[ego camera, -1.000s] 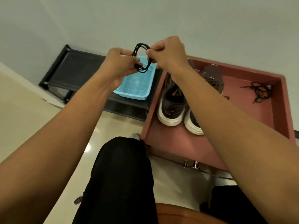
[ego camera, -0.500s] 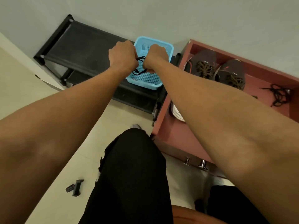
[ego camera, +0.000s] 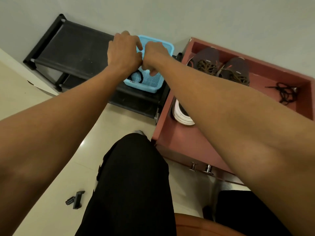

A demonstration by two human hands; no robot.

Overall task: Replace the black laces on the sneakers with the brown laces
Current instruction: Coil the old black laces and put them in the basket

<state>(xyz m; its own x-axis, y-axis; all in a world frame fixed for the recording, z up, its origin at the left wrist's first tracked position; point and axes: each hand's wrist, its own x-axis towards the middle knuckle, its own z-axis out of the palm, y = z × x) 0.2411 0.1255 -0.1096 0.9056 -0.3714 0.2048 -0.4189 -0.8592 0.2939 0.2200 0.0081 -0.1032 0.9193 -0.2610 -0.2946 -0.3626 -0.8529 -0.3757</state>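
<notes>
- Right hand (ego camera: pixel 153 55): fingers curled down into the light-blue perforated plastic basket (ego camera: pixel 167 48); I cannot tell whether they pinch anything.
- Left hand (ego camera: pixel 125 51): fingers loosely extended, gripping nothing visible.
- Coiled black shoelace (ego camera: pixel 138 76): lies in the basket beneath both hands.
- Dark brown-laced sneakers (ego camera: pixel 209 56): stand in the reddish wooden drawer (ego camera: pixel 187 142).

text: none I can read | brands: none legible on my sneakers (ego camera: pixel 208 57) | labels: none legible on the blue basket (ego camera: pixel 167 46) or the red drawer (ego camera: pixel 187 142) | numbers, signs: none legible
</notes>
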